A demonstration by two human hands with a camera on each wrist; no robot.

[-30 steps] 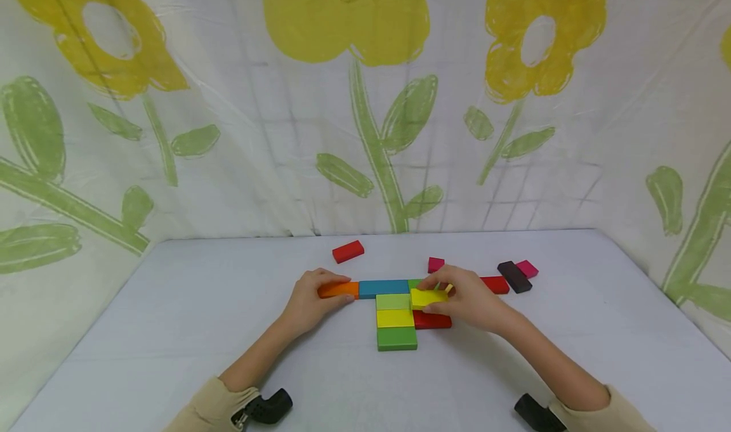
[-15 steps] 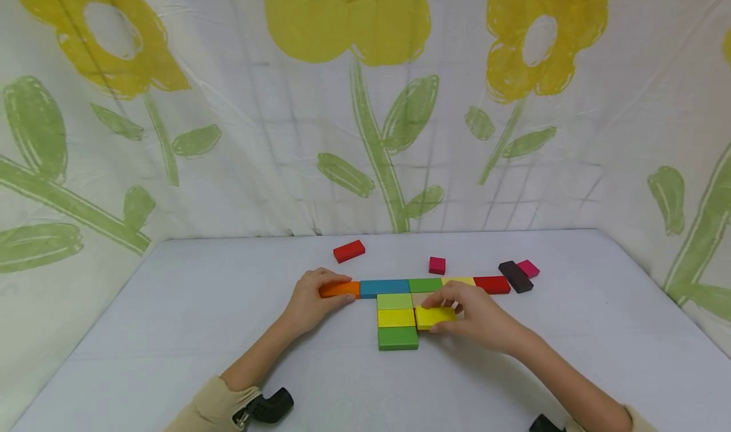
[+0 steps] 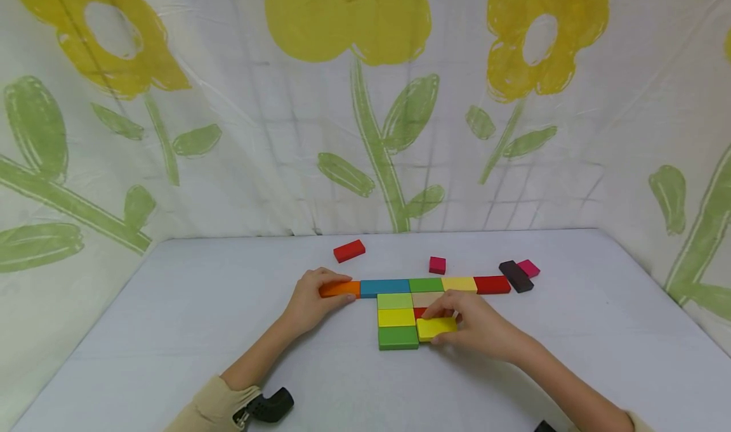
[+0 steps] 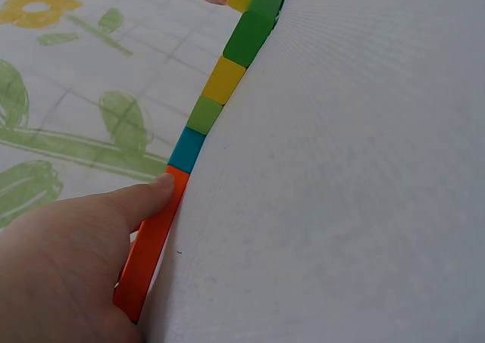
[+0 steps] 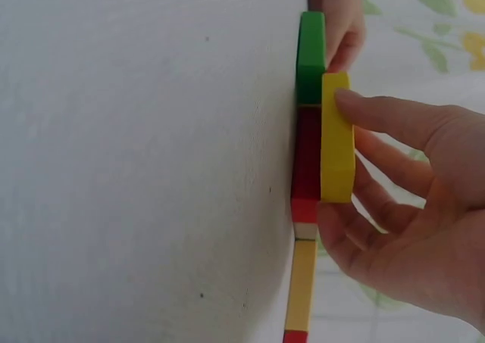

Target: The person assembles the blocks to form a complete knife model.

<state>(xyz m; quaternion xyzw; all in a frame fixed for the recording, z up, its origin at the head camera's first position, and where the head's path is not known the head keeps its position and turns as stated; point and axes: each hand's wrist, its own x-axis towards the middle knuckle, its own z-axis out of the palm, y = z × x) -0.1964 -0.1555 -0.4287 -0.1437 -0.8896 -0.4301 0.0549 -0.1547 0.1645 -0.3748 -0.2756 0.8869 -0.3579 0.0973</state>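
Observation:
My left hand (image 3: 308, 302) holds the orange block (image 3: 341, 288) at the left end of a row, thumb and fingers along its sides. In that row follow a blue block (image 3: 385, 287), a green one, a pale yellow one and a red one. Below it stand a light green block (image 3: 395, 301), a yellow one and a green block (image 3: 398, 338), with a tan block (image 3: 428, 299) and a partly hidden red block (image 5: 307, 157) alongside. My right hand (image 3: 480, 324) pinches a loose yellow block (image 3: 436, 329) right of the front green block; in the right wrist view it appears raised above the red one.
Behind the row lie a loose red block (image 3: 349, 251) and a small pink block (image 3: 437, 265). A dark block (image 3: 516, 276) rests by another pink block (image 3: 528, 268) at the right. A white cloth with printed flowers (image 3: 348, 19) hangs behind the table.
My right hand has carried the yellow block toward me, from beside the light green block, past the red one, to beside the front green block. The left hand stays on the orange block.

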